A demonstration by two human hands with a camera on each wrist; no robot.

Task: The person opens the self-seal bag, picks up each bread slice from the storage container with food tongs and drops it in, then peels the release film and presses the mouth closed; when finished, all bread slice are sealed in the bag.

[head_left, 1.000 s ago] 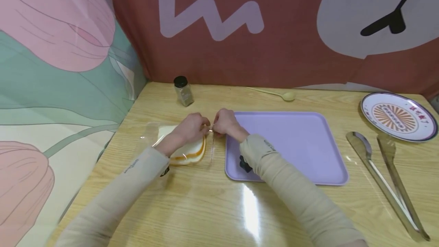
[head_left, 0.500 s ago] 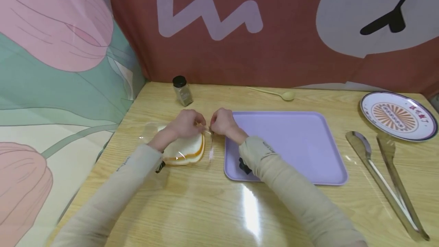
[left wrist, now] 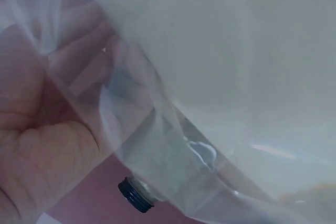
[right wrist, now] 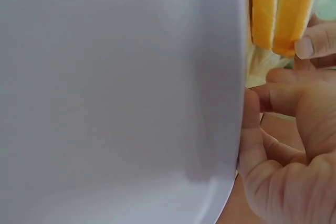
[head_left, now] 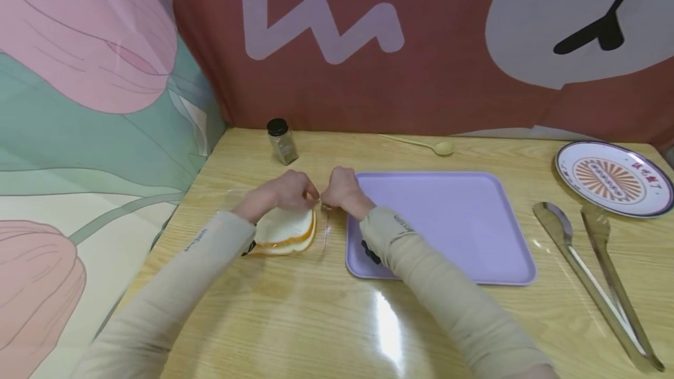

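Observation:
Two slices of white bread [head_left: 284,230] with orange crusts lie inside a clear plastic bag [left wrist: 178,182] on the table, left of the tray. Over the bread's far right corner, my left hand [head_left: 291,190] pinches the bag with thumb and fingers. In the right wrist view its thumb is right at the crust [right wrist: 294,11]. Facing it across a small gap, my right hand [head_left: 344,189] pinches the bag's edge between thumb and index finger, close beside the tray's left rim. Film covers much of the left hand in the left wrist view.
A lilac tray [head_left: 447,221] lies under the right forearm. Behind stand a black-capped spice jar [head_left: 283,144] and a pale spoon [head_left: 441,148]. On the right are a patterned plate [head_left: 653,192] and long metal tongs [head_left: 595,285] with spoon and fork ends. A cloth hangs behind.
My hands have stayed near the bag's edge, with small shifts of the fingers. The left hand has lifted and turned slightly, and the right fingertips have moved a little left.

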